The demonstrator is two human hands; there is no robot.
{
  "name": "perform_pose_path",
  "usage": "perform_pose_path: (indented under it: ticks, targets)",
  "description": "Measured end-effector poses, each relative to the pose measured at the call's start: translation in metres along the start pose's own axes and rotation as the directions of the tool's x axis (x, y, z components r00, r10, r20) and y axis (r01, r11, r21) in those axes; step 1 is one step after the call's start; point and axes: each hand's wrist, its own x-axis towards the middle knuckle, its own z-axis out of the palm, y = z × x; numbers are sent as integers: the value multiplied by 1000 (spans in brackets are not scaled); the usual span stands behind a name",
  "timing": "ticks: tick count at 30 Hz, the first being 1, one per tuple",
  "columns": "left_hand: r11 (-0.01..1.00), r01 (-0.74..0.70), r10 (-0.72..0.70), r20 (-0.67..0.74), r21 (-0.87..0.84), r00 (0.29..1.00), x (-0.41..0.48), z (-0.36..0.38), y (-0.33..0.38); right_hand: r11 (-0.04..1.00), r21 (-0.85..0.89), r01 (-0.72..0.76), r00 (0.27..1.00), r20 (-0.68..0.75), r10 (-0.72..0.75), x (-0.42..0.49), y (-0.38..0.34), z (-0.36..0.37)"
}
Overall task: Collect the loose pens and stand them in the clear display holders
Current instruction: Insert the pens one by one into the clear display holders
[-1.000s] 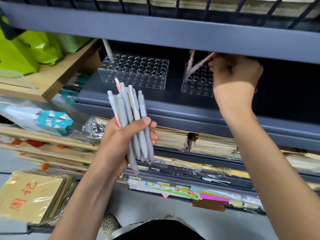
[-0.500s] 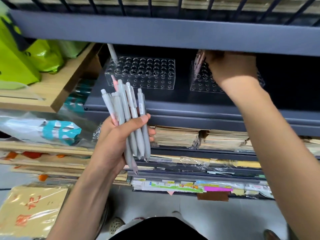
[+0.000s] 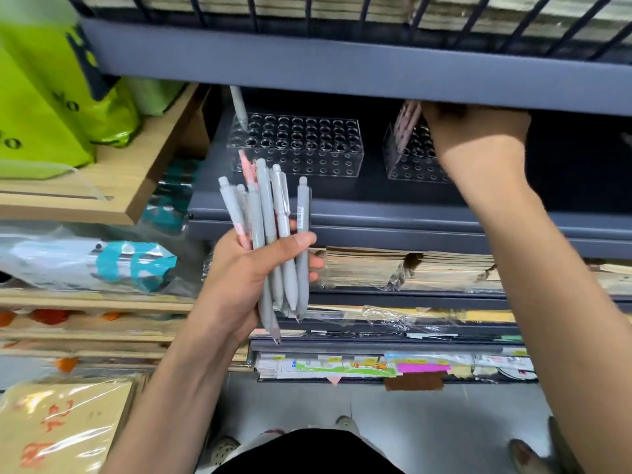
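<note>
My left hand [image 3: 246,278] grips a bundle of several grey pens [image 3: 270,234], one pink among them, tips down, in front of the dark shelf. A clear holder [image 3: 294,145] full of holes stands on that shelf with one grey pen [image 3: 238,107] upright in its back left corner. To the right a second clear holder [image 3: 407,165] carries pinkish pens [image 3: 407,124] at its left end. My right hand [image 3: 478,138] reaches in over this holder, next to the tops of those pens. Its fingers are hidden under the shelf beam above.
The grey beam of the upper shelf [image 3: 342,63] hangs low over both holders. Green bags [image 3: 41,114] sit on a wooden shelf [image 3: 102,189] at the left. Stacks of wrapped notebooks [image 3: 393,268] fill the shelves below.
My right hand has gone deeper under the beam, and the pen it held slanted over the right holder now stands with the others. My left hand keeps the bundle.
</note>
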Motion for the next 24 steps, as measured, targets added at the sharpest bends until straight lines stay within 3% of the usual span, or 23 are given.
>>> perform_pose_path:
  ticks: [1,2,4,7,9,12,15,18,21,24]
  targets:
    - [1000,0,0,-1,-5,1000,0,-2,0,977,215,3,999,44,-13,-11,-2,1]
    - [1000,-1,1,-2,-5,1000,0,-3,0,974,219,58,991,105,-82,-23,-2,3]
    - [1000,-7,7,2,9,1000,0,-6,1,987,-12,157,932,333,-144,-43,0,10]
    - [999,-18,18,19,38,1000,-1,-7,3,980,59,189,759,625,-184,-65,-8,24]
    - [999,-24,24,18,43,1000,-1,-9,4,981,148,125,692,696,-193,-71,-8,31]
    - [999,-36,35,15,34,999,-1,-14,5,984,168,66,656,735,-170,-73,-5,37]
    - [999,-39,38,6,27,999,-1,-20,4,978,207,-26,685,716,-133,-73,-5,40]
    - [999,-24,25,-46,26,999,-1,-28,3,939,316,-138,779,620,-94,-71,-11,45]
    - [998,-18,21,-59,54,998,-3,-35,1,896,412,-163,850,520,-84,-69,-16,51]
    - [998,-36,40,-64,57,997,-5,-43,1,893,426,-144,859,502,-100,-75,-20,61]
